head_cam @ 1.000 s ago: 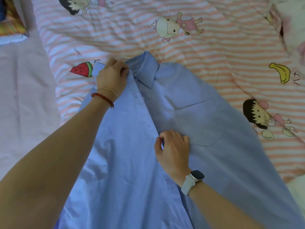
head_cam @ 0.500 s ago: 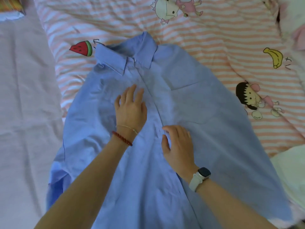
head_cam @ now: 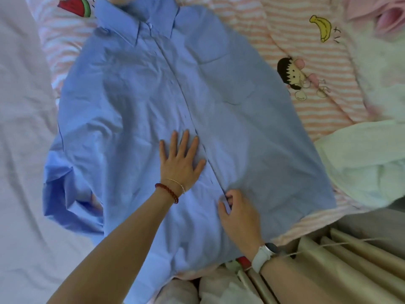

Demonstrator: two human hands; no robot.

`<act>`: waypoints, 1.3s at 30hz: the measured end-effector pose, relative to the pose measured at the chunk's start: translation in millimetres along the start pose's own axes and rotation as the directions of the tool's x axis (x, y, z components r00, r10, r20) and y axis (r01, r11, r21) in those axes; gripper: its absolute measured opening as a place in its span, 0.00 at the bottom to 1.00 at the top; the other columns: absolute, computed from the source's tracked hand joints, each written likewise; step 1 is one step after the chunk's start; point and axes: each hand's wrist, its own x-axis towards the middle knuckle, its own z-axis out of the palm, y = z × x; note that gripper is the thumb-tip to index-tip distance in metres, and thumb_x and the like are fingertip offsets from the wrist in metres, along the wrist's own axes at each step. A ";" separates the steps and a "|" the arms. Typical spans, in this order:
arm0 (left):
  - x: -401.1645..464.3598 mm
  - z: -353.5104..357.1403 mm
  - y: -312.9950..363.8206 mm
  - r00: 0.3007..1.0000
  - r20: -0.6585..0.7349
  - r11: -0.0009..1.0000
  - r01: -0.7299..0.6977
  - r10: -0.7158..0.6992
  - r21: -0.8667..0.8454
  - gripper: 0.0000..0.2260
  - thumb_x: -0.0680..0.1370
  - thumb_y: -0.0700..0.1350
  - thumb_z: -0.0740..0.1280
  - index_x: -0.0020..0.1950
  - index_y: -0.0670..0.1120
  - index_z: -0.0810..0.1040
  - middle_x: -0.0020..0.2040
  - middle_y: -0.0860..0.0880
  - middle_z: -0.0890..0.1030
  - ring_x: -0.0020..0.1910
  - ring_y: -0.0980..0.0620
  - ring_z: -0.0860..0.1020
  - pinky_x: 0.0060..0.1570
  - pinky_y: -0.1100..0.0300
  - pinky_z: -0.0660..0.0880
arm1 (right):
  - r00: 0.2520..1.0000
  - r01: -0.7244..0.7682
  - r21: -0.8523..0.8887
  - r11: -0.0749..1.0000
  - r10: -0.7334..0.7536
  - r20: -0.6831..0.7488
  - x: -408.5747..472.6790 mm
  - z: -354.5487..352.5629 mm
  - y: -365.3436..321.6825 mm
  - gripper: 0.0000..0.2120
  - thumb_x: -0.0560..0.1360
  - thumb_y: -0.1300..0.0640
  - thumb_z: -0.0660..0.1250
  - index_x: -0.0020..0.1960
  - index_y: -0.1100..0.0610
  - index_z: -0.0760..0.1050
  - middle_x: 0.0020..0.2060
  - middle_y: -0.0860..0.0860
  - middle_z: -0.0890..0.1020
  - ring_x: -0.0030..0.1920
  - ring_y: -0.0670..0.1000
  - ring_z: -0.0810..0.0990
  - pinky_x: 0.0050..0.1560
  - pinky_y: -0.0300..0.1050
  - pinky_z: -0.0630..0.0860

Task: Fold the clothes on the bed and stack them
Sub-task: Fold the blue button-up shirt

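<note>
**Shirt laid flat, front edge at risk of skewing**

The blue shirt (head_cam: 230,110) lies face-up and spread on the bed (head_cam: 19,106), collar at the far end; the left hand (head_cam: 180,160) presses flat on it with fingers straight, just beside the button placket; the right hand (head_cam: 237,212) pinches the placket edge lower down. Likely trouble: a pull from the right hand could drag the fabric askew or bunch it; the crumpled left sleeve (head_cam: 68,191) may fold in unevenly.
</note>
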 end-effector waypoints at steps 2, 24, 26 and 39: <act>2.3 2.7 0.5 1.000 0.009 1.000 0.024 -0.024 0.014 0.31 0.77 0.64 0.50 0.76 0.52 0.50 0.77 0.48 0.49 0.76 0.43 0.43 0.69 0.40 0.38 | 0.997 -0.067 0.000 0.998 0.067 0.040 -9.7 4.2 7.0 0.08 0.75 0.51 0.62 0.49 0.55 0.70 0.41 0.51 0.80 0.44 0.56 0.76 0.43 0.47 0.70; -133.0 -20.0 -18.4 0.904 -0.207 0.907 0.308 -0.373 -0.288 0.23 0.73 0.46 0.65 0.68 0.43 0.71 0.72 0.39 0.65 0.72 0.36 0.58 0.66 0.32 0.49 | 0.900 0.416 -0.613 0.672 -0.206 0.385 -47.7 14.8 7.8 0.27 0.76 0.52 0.59 0.73 0.55 0.61 0.75 0.56 0.57 0.74 0.56 0.56 0.70 0.63 0.52; -154.3 -24.7 -39.0 0.823 -0.317 0.861 0.352 -0.472 -0.367 0.22 0.71 0.45 0.64 0.64 0.40 0.74 0.69 0.36 0.68 0.70 0.34 0.63 0.65 0.35 0.55 | 0.917 0.397 -0.640 0.658 -0.254 0.309 -51.6 10.7 -3.4 0.23 0.68 0.51 0.69 0.61 0.55 0.76 0.65 0.56 0.73 0.64 0.56 0.73 0.63 0.59 0.64; -168.7 -37.5 -170.7 0.521 0.431 -0.255 0.376 -0.737 -0.891 0.08 0.77 0.44 0.64 0.43 0.40 0.73 0.43 0.38 0.76 0.43 0.41 0.75 0.48 0.47 0.74 | 0.538 0.838 -0.133 0.530 -0.760 0.363 -20.1 71.8 -182.9 0.24 0.68 0.66 0.65 0.64 0.60 0.72 0.65 0.61 0.71 0.64 0.61 0.72 0.57 0.54 0.71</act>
